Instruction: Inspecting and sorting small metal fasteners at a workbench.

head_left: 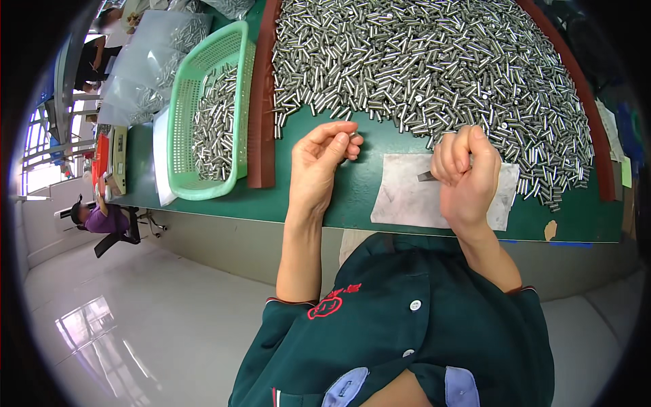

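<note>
From my remote seat I take the pile (407, 61) of pins as my landmark. Left of it, a green basket (178, 136) holds more pins, with the left bar (263, 102) standing between the two. Just short of the pile's near edge, toward its left end, I have the left hand (315, 156), thumb brought up against curled fingertips; a small metallic bit shows there, apparently one pin (354, 134), pinched, though too small for me to make out its axis. The pile lies directly ahead of both hands and spreads out to the right, its pins pointing every which way, so no single long axis serves me. Nearer my side of the pile, right of the left hand, a paper (403, 197) lies on the table (359, 180). Over its right part is the right hand (468, 169), clenched around a grey tool (425, 177) whose flat tip sticks out leftward. This hand is the nearer one, its knuckles overlapping the pile's edge in my view; whether they touch it I cannot tell. The right bar (603, 169) borders the pile's far right side.
</note>
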Demonstrator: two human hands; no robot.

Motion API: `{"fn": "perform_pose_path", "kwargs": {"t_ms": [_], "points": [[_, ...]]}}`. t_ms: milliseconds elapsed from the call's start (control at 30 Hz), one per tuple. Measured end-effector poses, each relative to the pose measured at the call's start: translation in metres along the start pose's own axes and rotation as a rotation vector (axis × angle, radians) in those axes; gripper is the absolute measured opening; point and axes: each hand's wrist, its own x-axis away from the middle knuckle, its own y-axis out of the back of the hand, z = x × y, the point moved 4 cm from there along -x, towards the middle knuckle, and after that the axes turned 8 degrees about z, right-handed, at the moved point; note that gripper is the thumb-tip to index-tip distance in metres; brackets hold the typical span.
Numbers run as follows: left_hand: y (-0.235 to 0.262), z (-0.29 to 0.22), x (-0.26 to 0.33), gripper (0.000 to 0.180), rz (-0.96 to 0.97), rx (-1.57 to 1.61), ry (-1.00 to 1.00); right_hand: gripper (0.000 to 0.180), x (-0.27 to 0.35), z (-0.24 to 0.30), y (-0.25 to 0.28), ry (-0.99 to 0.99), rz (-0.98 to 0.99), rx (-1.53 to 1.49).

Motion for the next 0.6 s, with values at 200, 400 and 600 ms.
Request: {"fn": "perform_pose_path", "kwargs": {"t_ms": [200, 400, 600], "points": [[-0.006, -0.001, 0.004, 0.017, 0.025, -0.071, 0.006, 0.037, 0.0, -0.001, 0.001, -0.002, 0.003, -0.004], [-0.045, 0.001, 0.024, 0.011, 0.148, -0.5, -0.088, 0.037, -0.001, 0.002, 0.001, -0.024, -0.011, -0.002], [-0.043, 0.015, 0.02, 0.009, 0.136, 0.041, 0.04, 0.038, -0.001, 0.001, 0.002, -0.016, -0.004, 0.007]]}}
